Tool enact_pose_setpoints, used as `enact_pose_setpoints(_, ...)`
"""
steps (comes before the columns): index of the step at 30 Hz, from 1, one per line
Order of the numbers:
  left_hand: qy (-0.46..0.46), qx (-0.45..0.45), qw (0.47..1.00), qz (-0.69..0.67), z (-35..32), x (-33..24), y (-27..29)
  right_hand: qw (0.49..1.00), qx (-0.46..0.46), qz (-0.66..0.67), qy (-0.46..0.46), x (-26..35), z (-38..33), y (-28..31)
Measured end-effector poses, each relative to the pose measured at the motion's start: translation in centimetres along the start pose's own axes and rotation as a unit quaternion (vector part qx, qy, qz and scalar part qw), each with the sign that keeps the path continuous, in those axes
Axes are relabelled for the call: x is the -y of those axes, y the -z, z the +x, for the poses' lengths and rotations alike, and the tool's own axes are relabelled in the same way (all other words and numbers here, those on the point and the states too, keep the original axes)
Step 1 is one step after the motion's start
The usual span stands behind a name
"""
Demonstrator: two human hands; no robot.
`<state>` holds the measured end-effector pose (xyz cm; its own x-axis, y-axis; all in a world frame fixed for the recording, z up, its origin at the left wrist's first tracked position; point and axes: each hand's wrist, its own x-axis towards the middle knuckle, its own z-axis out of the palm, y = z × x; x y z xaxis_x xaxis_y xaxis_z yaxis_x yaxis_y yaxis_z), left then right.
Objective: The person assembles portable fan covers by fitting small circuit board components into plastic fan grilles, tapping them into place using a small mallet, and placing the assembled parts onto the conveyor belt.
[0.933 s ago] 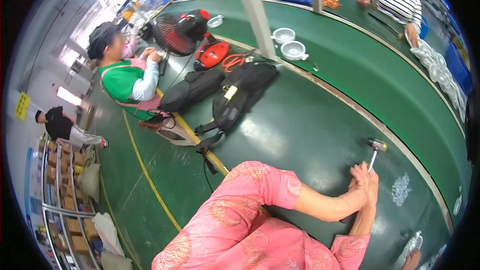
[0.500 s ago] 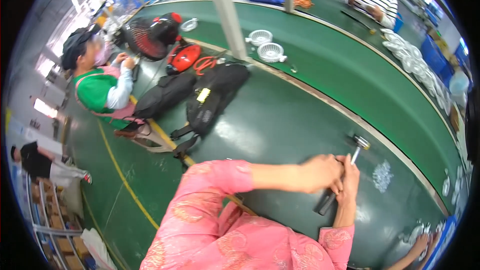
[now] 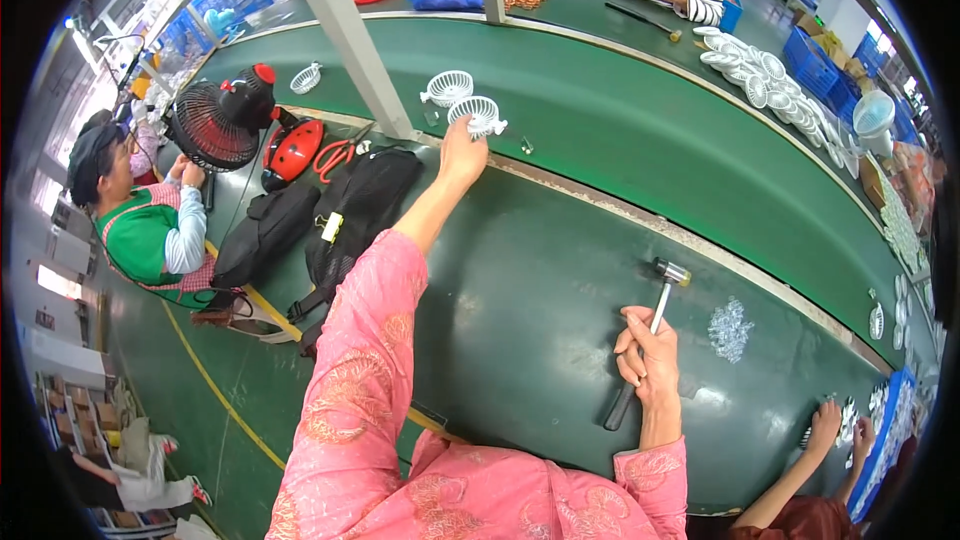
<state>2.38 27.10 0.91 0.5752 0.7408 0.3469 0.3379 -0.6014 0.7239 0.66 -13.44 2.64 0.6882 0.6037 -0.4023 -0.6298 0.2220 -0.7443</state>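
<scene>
My left hand (image 3: 462,155) is stretched out to the belt. Its fingers close on the near rim of a white slatted round plastic part (image 3: 474,110), partly hiding it. A second such slatted part (image 3: 448,87) lies just behind. Over the bench, my right hand (image 3: 648,355) grips a small hammer (image 3: 662,302) by its metal shaft. The hammer's silver head points away from me, and its black handle end sticks out below my fingers. Right of the hammer lies a heap of small clear plastic pieces (image 3: 731,330).
A raised edge (image 3: 600,205) separates the bench from the green belt (image 3: 640,150). Black bags (image 3: 350,205), red scissors (image 3: 335,155) and a black fan (image 3: 220,120) stand left, beside a co-worker in green. Another person's hands (image 3: 825,427) work at lower right. A metal post (image 3: 340,30) rises near my left hand.
My left hand has left my right hand and reached forward and left to the slatted part. My right hand still holds the hammer. The view has shifted to the right.
</scene>
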Motion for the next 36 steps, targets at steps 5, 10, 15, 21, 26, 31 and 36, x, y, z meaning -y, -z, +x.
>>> enact_pose_setpoints(5,0.032,0.018,0.997,-0.062,0.7,-0.2,-1.7,1.000,-0.012,-0.005,0.001,0.0,0.0,-0.2)
enact_pose_setpoints(10,0.025,0.042,0.973,-0.226,-1.8,-1.9,-1.2,0.997,-0.042,-0.061,-0.009,0.2,0.0,-0.6)
enact_pose_setpoints(15,-0.071,0.207,0.932,-0.288,-10.4,-7.8,3.1,0.984,-0.108,-0.134,0.052,3.0,-1.3,-1.9)
enact_pose_setpoints(21,-0.180,0.319,0.892,-0.265,-18.5,-12.1,7.9,0.964,-0.091,-0.230,0.097,5.0,-3.4,-3.3)
enact_pose_setpoints(26,-0.207,0.366,0.873,-0.248,-22.4,-13.7,8.7,0.969,-0.045,-0.230,0.074,4.4,-5.2,-2.7)
enact_pose_setpoints(31,-0.274,0.328,0.870,-0.246,-23.8,-15.0,9.0,0.967,-0.063,-0.232,0.079,4.0,-6.4,-2.4)
enact_pose_setpoints(36,-0.137,0.258,0.893,-0.342,-25.0,-14.3,9.3,0.975,-0.086,-0.164,0.119,3.6,-7.3,-2.4)
